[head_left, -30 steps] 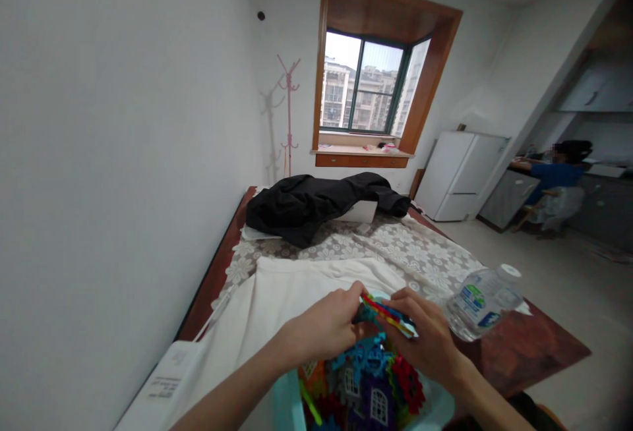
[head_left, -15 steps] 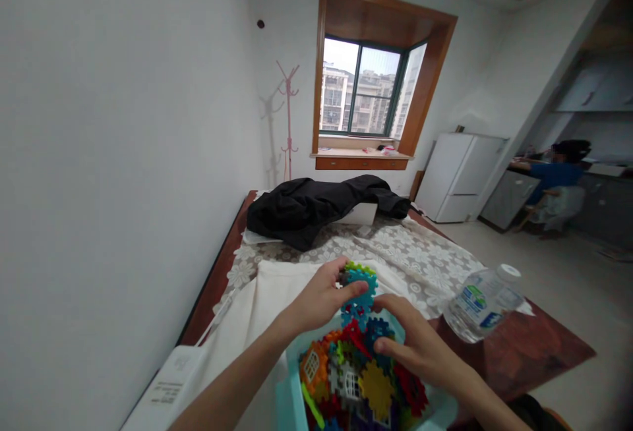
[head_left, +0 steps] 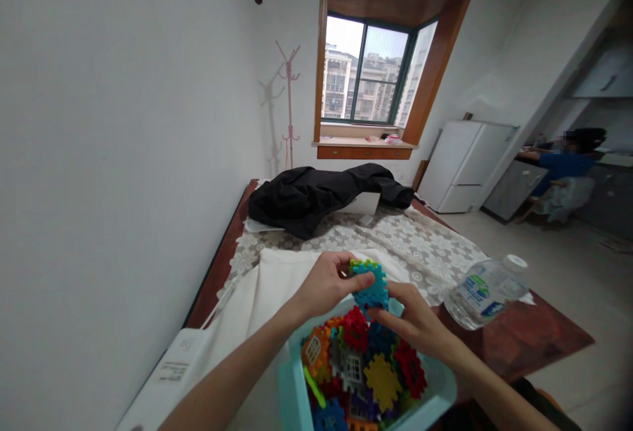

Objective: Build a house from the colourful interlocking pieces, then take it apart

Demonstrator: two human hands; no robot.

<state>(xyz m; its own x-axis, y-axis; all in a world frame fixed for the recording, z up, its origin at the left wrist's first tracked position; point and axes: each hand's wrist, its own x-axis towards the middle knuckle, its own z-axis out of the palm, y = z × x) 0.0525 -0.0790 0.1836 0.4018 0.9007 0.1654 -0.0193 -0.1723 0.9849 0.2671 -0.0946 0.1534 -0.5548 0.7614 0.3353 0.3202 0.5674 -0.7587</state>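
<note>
Above the tub, my left hand (head_left: 329, 283) pinches a light-blue toothed building block (head_left: 372, 288), thumb across its front face. A lime-green toothed piece (head_left: 357, 265) shows along the block's top edge. My right hand (head_left: 413, 319) grips the same block at its lower right, with the thumb at the bottom edge and the other fingers partly hidden behind. Below both hands, a pale turquoise tub (head_left: 295, 378) holds several loose pieces, among them a yellow gear-shaped piece (head_left: 382, 381), a red one (head_left: 409, 368) and an orange piece with a white window (head_left: 315, 350).
A clear plastic bottle (head_left: 482, 292) stands right of the tub on the table. Black cloth (head_left: 321, 195) lies over a white box at the far end. White cloth (head_left: 277, 279) covers the left side beside the wall. A person in blue (head_left: 566, 167) sits far right.
My right hand has risen from the tub's pieces to the block's lower edge, and its fingers have closed in. The view has tilted down slightly.
</note>
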